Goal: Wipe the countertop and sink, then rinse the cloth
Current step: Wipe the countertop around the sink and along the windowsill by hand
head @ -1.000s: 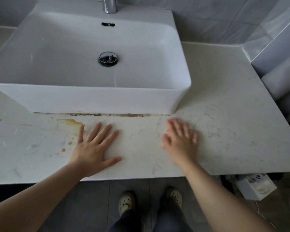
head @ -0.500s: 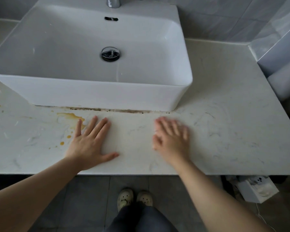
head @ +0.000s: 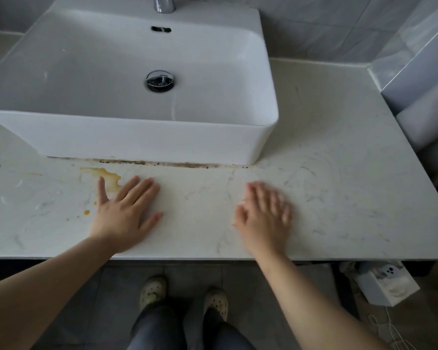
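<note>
A white rectangular sink (head: pixel 137 137) stands on a pale marble countertop (head: pixel 339 173), with a chrome drain (head: pixel 159 80) in its basin and the faucet base (head: pixel 165 3) at the top edge. An orange-brown stain (head: pixel 104 174) and small drops mark the counter left of centre, and dark grime runs along the sink's front base. My left hand (head: pixel 123 210) lies flat on the counter, fingers spread, beside the stain. My right hand (head: pixel 263 213) is flat and blurred to the right, holding nothing. No cloth is in view.
Grey tiled wall (head: pixel 339 26) behind and a tiled ledge (head: pixel 415 72) at the right. Below the counter edge are my two feet in light shoes (head: pixel 153 291) and a white box (head: pixel 387 284) with a phone and cables on the floor at right.
The view has shifted slightly. My right hand slid left along the counter and then back right; it is blurred with motion. The left hand stays flat by the stain.
</note>
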Demonstrator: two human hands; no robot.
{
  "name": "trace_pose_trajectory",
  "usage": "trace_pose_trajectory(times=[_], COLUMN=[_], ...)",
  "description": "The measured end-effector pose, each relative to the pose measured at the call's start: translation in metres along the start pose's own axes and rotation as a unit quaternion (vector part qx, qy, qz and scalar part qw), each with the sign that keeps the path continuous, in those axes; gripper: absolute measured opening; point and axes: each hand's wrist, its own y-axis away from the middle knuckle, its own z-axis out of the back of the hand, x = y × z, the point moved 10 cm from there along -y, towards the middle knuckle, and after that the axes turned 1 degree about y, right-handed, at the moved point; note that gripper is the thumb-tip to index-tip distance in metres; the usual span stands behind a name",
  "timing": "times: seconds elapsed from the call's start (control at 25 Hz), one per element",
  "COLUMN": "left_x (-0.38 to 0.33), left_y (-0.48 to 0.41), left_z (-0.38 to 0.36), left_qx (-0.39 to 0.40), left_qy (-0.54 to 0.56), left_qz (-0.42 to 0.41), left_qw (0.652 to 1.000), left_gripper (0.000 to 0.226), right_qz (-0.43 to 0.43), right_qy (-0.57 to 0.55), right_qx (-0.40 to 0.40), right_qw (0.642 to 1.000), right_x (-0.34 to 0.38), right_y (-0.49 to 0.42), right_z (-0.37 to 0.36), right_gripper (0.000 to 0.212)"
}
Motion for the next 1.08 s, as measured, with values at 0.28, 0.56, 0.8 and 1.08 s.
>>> trace_pose_trajectory(times=[0.28, 0.56, 0.8, 1.08], left_x=[0.015, 0.103, 0.127, 0.129], left_y=[0.001, 0.002, 0.0, 0.001], left_z=[0.003, 0.0, -0.003, -0.006], left_qx=[-0.003, 0.01, 0.025, 0.026], left_qy=[0.009, 0.009, 0.033, 0.039], left_qz=[-0.059, -0.056, -0.041, -0.046], left_qw=[0.998, 0.998, 0.998, 0.998], left_gripper=[0.071, 0.093, 0.102, 0.112], right_qz=[-0.075, 0.151, -0.127, -0.034], right_qy=[-0.066, 0.001, 0.008, 0.01], right_qx=[0.017, 0.075, 0.01, 0.031], right_qw=[0.995, 0.986, 0.992, 0.999], right_x=[0.093, 0.191, 0.127, 0.145], right_y=[-0.011, 0.008, 0.014, 0.015], right_z=[-0.009, -0.024, -0.009, -0.018], right_gripper=[0.066, 0.066, 0.057, 0.063])
